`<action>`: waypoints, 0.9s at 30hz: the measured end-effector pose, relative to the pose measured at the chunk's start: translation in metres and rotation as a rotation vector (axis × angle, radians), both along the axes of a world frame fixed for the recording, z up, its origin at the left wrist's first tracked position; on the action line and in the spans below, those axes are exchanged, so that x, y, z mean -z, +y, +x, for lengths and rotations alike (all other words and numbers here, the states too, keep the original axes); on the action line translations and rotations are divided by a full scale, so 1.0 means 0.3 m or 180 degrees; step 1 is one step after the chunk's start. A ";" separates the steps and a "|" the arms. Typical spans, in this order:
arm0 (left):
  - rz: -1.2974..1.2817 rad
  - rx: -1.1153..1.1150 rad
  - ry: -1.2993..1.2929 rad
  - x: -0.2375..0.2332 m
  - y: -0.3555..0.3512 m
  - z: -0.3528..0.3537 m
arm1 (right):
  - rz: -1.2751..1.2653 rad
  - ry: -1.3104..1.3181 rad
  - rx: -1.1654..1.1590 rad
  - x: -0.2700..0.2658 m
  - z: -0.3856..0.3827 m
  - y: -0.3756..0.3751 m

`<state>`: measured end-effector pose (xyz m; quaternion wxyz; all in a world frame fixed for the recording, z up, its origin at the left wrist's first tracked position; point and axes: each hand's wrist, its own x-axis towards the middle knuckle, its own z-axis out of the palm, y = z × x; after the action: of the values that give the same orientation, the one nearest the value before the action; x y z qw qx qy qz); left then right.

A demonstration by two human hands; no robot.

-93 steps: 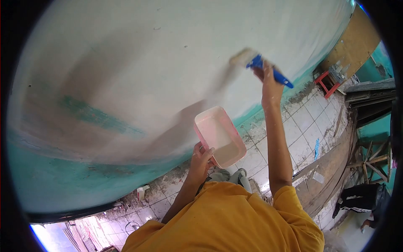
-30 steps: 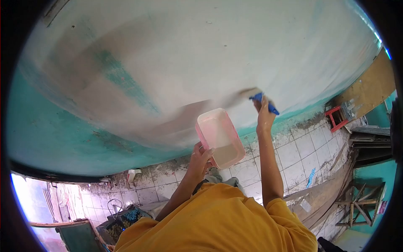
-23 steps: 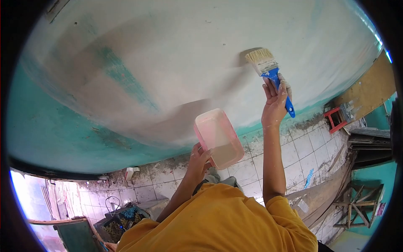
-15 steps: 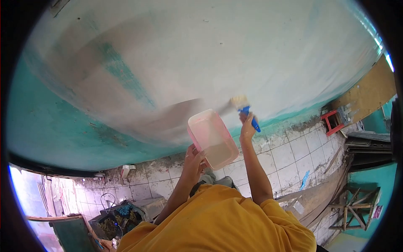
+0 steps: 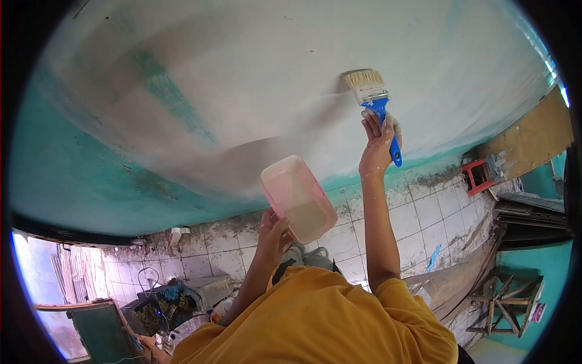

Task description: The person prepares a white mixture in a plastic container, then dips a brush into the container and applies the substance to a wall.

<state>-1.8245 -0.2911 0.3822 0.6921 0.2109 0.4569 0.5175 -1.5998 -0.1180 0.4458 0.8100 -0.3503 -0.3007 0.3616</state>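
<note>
My right hand point(image 5: 377, 145) is closed around the blue handle of a wide paintbrush point(image 5: 373, 91). The brush's pale bristles point up against or just short of the wall point(image 5: 242, 79); contact is hard to tell. White paint spots mark the fingers. By its lower left side, my left hand point(image 5: 274, 232) grips a pink plastic tub point(image 5: 299, 197) that is tilted and holds some whitish liquid. The wall is mostly covered in whitish paint, with a teal patch point(image 5: 173, 94) showing at the left and teal along its lower part.
White floor tiles point(image 5: 406, 221) run along the wall's foot, with dirt at the edge. A red stool point(image 5: 478, 177) stands at the right, near a brown board point(image 5: 527, 130). A wooden frame point(image 5: 506, 303) is at lower right. Cluttered items point(image 5: 163, 306) lie at lower left.
My right hand has raised the paintbrush higher up the wall and a little to the right. The tub in my left hand has shifted slightly left in view.
</note>
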 end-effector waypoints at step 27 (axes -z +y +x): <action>-0.0059 0.0092 0.0101 -0.042 -0.043 0.107 | 0.0190 -0.0073 -0.0386 -0.114 0.113 -0.074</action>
<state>-1.7925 -0.3039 0.3947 0.6941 0.2193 0.4694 0.4998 -1.5660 -0.1404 0.4800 0.7932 -0.3112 -0.3413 0.3969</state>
